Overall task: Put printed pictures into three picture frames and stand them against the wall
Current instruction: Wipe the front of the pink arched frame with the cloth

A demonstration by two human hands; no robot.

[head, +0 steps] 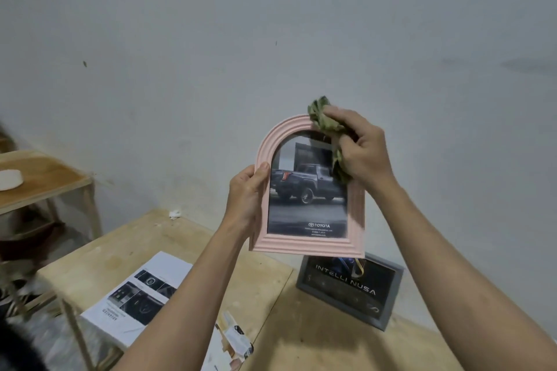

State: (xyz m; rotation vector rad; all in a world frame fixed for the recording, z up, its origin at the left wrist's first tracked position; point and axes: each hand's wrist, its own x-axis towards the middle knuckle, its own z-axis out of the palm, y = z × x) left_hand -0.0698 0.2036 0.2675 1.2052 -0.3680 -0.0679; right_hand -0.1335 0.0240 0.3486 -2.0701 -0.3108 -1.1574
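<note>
The left hand [247, 193] grips the left edge of an arched pink frame [307, 245], holding it up in front of the wall [271, 24]. Its picture [307, 190] shows a dark pickup. The right hand [360, 149] has its fingers curled round a green cloth [324, 117], pressing it on the frame's upper right. Below, a grey frame [391, 304] leans on the wall on the wooden surface [301, 340], near loose printed sheets [135, 295].

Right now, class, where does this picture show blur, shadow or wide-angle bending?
Head view: the green cloth in the right hand looks slightly smeared; the pink arched frame and forearms throw soft shadows on the wooden table; table edges bow towards the corners.
</note>
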